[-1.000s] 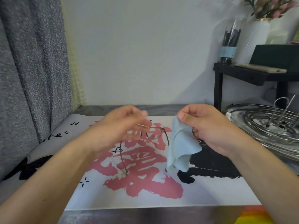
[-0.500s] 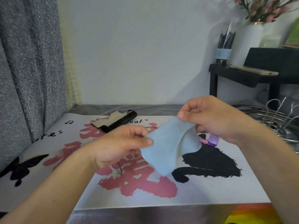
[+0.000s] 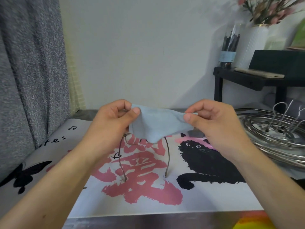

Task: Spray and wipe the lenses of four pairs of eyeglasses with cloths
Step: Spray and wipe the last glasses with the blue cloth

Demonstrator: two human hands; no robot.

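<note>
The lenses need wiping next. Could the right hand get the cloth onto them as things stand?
Probably yes: the right hand already pinches the light blue cloth, draped just over the thin metal-framed eyeglasses, nothing between.

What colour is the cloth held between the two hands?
Light blue, plain with no pattern; the cloth shows clearly in the head view.

Bare forearms, no sleeves (hands [image 3: 115, 123] ungloved, no rings/watch)
</note>
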